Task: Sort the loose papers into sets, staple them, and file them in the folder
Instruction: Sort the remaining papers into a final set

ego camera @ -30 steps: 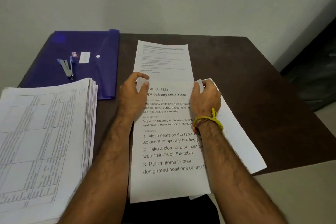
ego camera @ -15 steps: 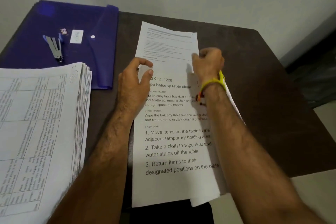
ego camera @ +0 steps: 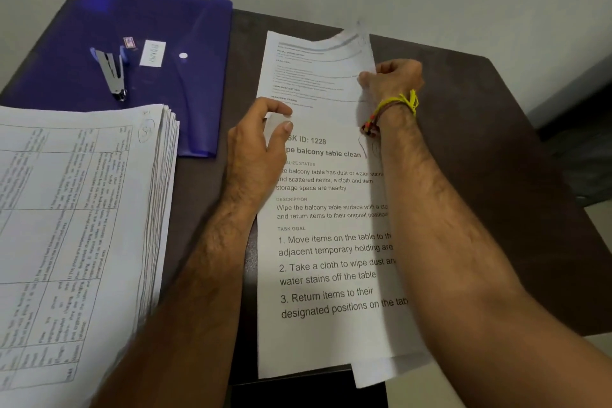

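Right hand (ego camera: pixel 392 76) pinches the far sheet (ego camera: pixel 318 76); left hand (ego camera: pixel 261 139) pinches the near sheet (ego camera: pixel 331 242). A hard tug could crease it.

Both forearms are bare and hairy, with no sleeves in view, rising from the lower edge of the frame toward its middle. The right wrist, right of centre, wears a yellow thread band (ego camera: pixel 397 103) with a knotted tuft, beside a strand of red and dark beads (ego camera: pixel 369 127).
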